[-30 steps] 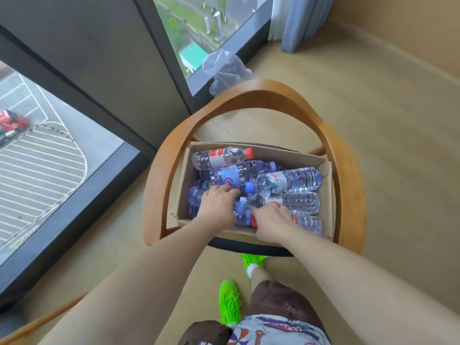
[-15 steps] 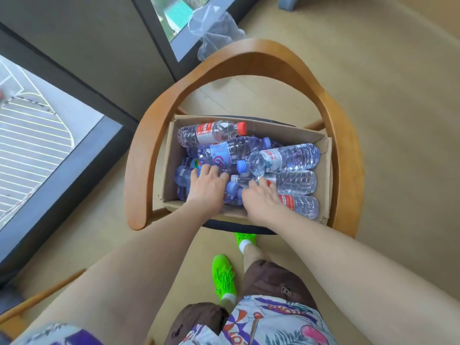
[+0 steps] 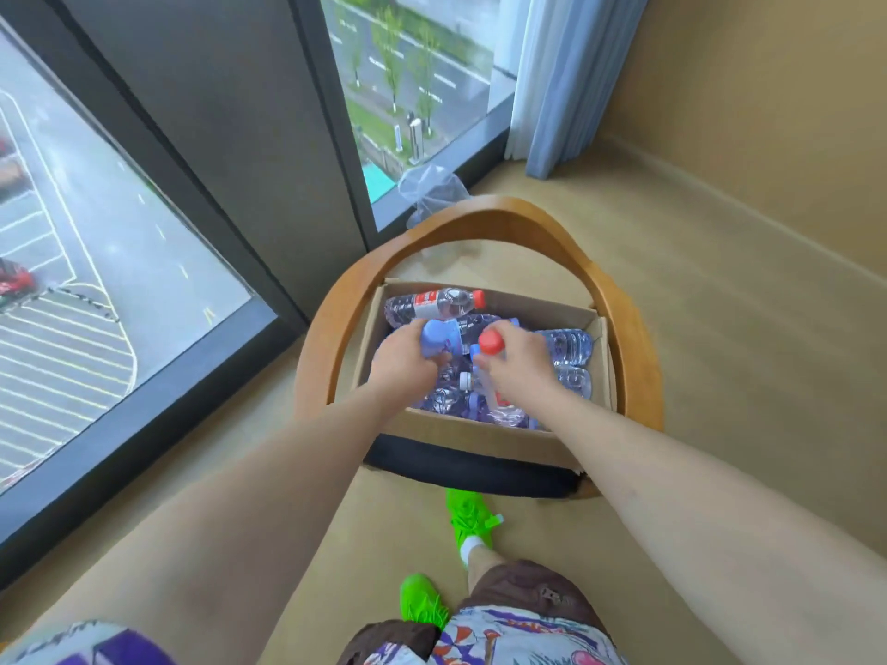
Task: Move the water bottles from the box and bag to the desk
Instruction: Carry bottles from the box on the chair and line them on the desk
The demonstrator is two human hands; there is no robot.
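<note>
A cardboard box [image 3: 480,436] sits on the seat of a wooden chair [image 3: 638,357] and holds several clear water bottles lying on their sides. My left hand [image 3: 401,367] grips a blue-capped bottle [image 3: 434,336], lifted above the pile with its cap pointing up. My right hand [image 3: 516,367] grips a red-capped bottle [image 3: 490,342], also raised cap-up. A red-capped bottle [image 3: 434,302] lies at the back of the box, and more bottles [image 3: 569,345] lie at the right. No desk is in view.
A clear plastic bag [image 3: 432,192] lies on the floor behind the chair, by the floor-to-ceiling window [image 3: 120,223]. A pale curtain [image 3: 561,74] hangs at the back right. Beige floor spreads to the right. My green shoes [image 3: 468,518] stand in front of the chair.
Both hands were reaching down into the bottle pile; now each has closed around a bottle and raised it cap-up. My head has tilted up, showing more window and curtain.
</note>
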